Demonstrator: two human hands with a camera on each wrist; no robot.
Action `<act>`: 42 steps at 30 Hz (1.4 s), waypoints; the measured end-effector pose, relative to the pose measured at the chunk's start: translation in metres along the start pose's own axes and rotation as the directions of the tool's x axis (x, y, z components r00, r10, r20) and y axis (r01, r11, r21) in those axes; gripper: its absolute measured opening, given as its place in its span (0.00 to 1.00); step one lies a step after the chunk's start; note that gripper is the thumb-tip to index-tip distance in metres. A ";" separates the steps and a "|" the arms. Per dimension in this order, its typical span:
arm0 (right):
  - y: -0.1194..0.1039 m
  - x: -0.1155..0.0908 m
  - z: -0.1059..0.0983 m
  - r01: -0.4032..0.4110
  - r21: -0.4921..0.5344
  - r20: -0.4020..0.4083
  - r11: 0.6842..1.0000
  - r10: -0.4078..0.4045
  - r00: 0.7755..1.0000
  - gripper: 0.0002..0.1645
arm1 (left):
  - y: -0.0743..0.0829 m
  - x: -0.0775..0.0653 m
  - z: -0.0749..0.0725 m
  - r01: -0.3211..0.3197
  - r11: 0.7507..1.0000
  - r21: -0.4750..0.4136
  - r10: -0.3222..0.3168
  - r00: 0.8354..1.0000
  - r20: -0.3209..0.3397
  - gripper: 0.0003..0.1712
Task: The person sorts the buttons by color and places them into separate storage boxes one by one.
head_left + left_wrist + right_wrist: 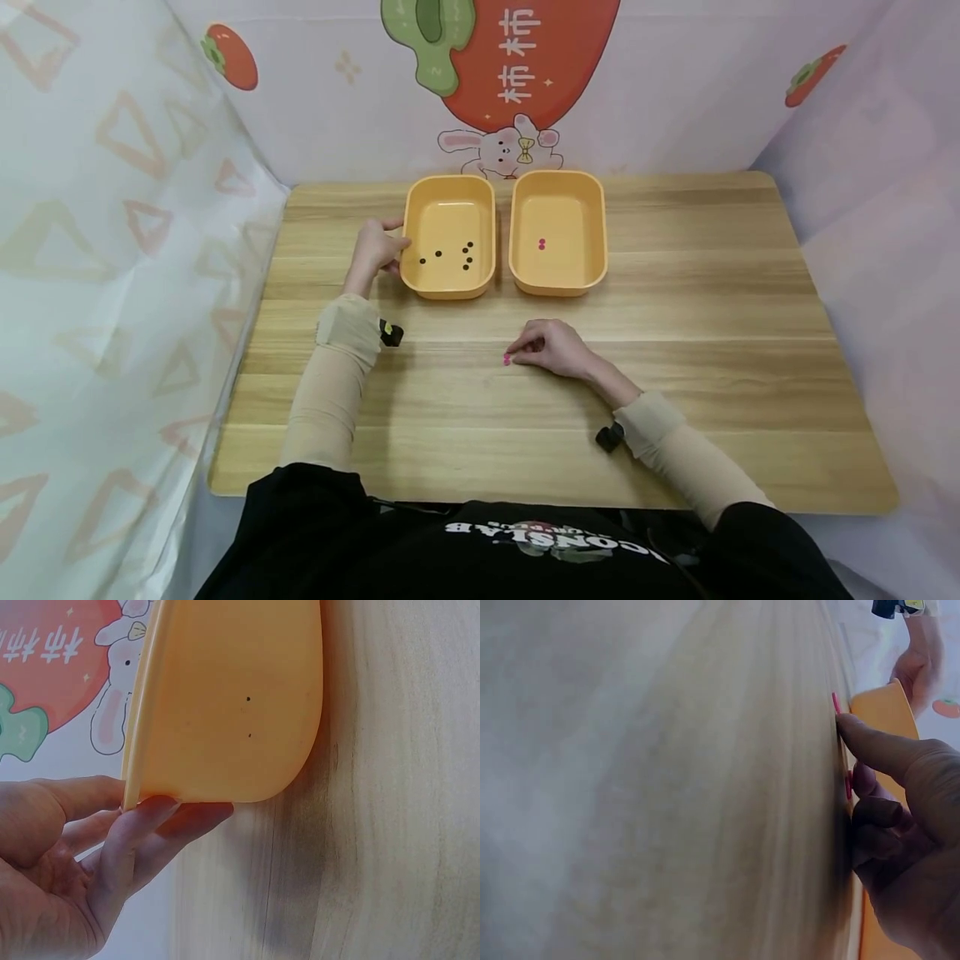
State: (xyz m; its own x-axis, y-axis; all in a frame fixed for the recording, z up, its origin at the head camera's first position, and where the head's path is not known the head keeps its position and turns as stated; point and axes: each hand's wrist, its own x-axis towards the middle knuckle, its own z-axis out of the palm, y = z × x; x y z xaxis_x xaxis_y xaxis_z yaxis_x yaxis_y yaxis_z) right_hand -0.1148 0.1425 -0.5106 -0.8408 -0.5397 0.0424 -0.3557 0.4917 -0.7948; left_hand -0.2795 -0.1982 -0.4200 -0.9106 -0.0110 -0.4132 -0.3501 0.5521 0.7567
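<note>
My left hand [375, 248] holds the left side of a yellow plastic bin [448, 178]; in the left wrist view its fingers lie on both sides of the bin's rim [139, 712]. Several small dark round pieces [438, 253] lie in this bin. Over the middle of the table, my right hand [557, 348] has its fingers curled, with thumb and index fingertips at small pink pieces [507, 359] on the wood. In the right wrist view a thin pink edge [836, 703] shows beside one fingertip; the fingers partly hide the rest.
A second yellow bin [558, 289] stands just right of the first, with small pink pieces [542, 244] inside. Both rest near the back edge of the wooden table [712, 333]. A printed cloth [675, 100] hangs behind, and a white curtain [112, 292] is at the left.
</note>
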 end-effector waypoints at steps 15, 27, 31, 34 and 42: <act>0.001 0.000 0.013 -0.020 0.008 -0.054 1.000 0.021 0.998 0.04 | 0.001 0.001 0.001 -0.003 1.000 0.012 0.003 1.000 0.001 0.34; 0.000 -0.002 0.006 -0.036 0.077 -0.109 0.996 0.044 0.993 0.14 | 0.000 0.000 0.001 -0.009 1.000 0.009 0.009 1.000 -0.003 0.33; -0.001 -0.002 0.007 -0.027 0.013 -0.063 1.000 0.028 0.998 0.11 | -0.001 0.001 0.002 -0.009 1.000 0.004 0.009 1.000 -0.003 0.33; -0.002 -0.001 0.009 -0.005 -0.037 -0.040 0.999 0.003 0.999 0.06 | -0.001 0.002 0.002 -0.018 1.000 0.001 0.018 1.000 0.002 0.33; -0.002 -0.001 0.010 0.004 -0.066 -0.039 0.998 -0.007 0.999 0.05 | -0.002 0.002 0.003 -0.023 1.000 0.013 0.023 1.000 -0.010 0.34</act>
State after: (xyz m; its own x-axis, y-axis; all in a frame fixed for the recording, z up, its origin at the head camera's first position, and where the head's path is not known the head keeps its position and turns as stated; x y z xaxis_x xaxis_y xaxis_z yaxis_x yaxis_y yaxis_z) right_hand -0.1092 0.1350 -0.5156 -0.8537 -0.5158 0.0718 -0.3857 0.5336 -0.7526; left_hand -0.2805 -0.1967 -0.4236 -0.9206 -0.0071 -0.3905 -0.3265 0.5628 0.7594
